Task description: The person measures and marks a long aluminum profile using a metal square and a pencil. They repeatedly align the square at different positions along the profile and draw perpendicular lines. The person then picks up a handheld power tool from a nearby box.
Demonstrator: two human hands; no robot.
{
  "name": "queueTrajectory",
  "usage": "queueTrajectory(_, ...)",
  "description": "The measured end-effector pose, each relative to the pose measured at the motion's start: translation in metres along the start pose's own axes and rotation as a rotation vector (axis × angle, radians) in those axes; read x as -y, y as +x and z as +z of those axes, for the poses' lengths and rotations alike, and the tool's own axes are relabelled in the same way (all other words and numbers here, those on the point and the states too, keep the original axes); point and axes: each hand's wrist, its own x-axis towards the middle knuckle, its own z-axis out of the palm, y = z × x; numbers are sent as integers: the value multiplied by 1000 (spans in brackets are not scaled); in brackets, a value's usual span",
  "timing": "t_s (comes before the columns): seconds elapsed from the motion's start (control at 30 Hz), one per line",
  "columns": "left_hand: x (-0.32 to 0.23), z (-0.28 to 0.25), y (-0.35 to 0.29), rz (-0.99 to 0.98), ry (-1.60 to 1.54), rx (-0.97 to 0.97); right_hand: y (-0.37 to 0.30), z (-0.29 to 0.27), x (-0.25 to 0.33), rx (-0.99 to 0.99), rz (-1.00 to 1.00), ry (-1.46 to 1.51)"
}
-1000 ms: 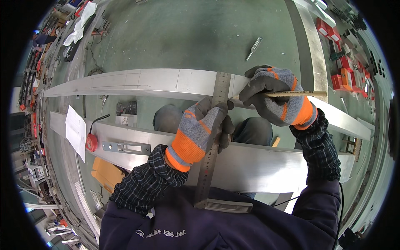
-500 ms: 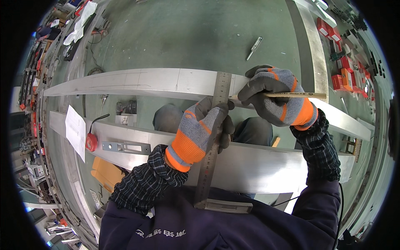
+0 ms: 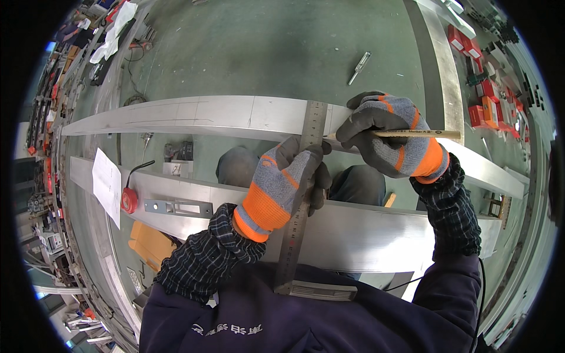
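My left hand (image 3: pixel 279 179), in a grey and orange work glove, is closed around the blade of a metal try square (image 3: pixel 291 244). The blade's far end lies across a long silver metal bar (image 3: pixel 229 112) bearing thin marked lines. The square's thick stock (image 3: pixel 323 291) is close to my body. Pinched in my gloved right hand (image 3: pixel 385 135) is a wooden pencil (image 3: pixel 424 134), its tip side beside the blade at the bar. Fingers hide the exact tip contact. A second, wider metal bar (image 3: pixel 376 235) runs nearer me, under my left hand.
On the near bar lie a paper sheet (image 3: pixel 107 187), a red tape measure (image 3: pixel 129 200) and a slotted metal plate (image 3: pixel 178 209). A screwdriver (image 3: pixel 359 67) rests on the floor beyond. A power drill (image 3: pixel 178 151) sits between the bars. Red boxes (image 3: pixel 485 100) stand at the right.
Hardly anything differs: both hands, the square and the pencil keep nearly the same place. At the far upper left a person has come more into view.
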Motion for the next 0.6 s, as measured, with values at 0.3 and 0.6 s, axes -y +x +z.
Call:
queueTrajectory(0.3,2,-2,1,4,1,10,0,-1,-2,27,-17,28)
queueTrajectory(0.6,3,-1,2,-12,13,-3,1,0,1,-14,-16,30)
